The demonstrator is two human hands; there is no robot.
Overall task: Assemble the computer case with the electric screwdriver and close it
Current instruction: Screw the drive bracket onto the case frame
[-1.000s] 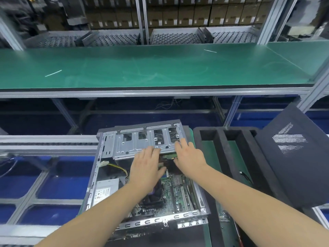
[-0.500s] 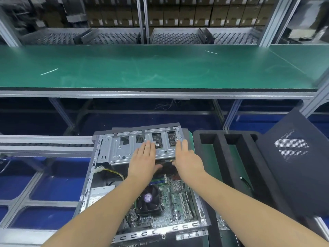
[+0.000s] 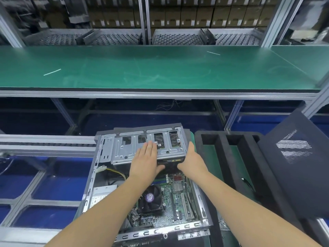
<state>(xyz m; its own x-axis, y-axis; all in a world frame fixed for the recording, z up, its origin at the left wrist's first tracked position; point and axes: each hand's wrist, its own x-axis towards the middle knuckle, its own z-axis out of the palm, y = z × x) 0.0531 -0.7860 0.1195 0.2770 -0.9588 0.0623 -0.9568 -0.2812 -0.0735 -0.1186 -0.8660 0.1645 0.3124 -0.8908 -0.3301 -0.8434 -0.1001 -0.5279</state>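
An open computer case [image 3: 92, 177] lies flat in front of me, its motherboard [image 3: 178, 198] and black CPU fan [image 3: 150, 198] exposed. A silver metal drive cage [image 3: 122, 148] spans the case's far end. My left hand [image 3: 146, 163] lies flat on the cage's top with straight fingers. My right hand [image 3: 192, 161] touches the cage's right end, fingers straight, thumb under the front edge. The dark side panel [image 3: 293, 168] with a mesh vent leans at the right. No electric screwdriver is in view.
A black foam tray [image 3: 224, 157] with long slots sits right of the case on a green mat. A white power supply [image 3: 101, 195] and yellow wires fill the case's left side. A long green conveyor [image 3: 160, 68] runs across behind; aluminium rails border the left.
Both hands slid farther along the drive cage toward its far end; the right hand moved out to the cage's right edge. The cage now sits lower and flatter in the case.
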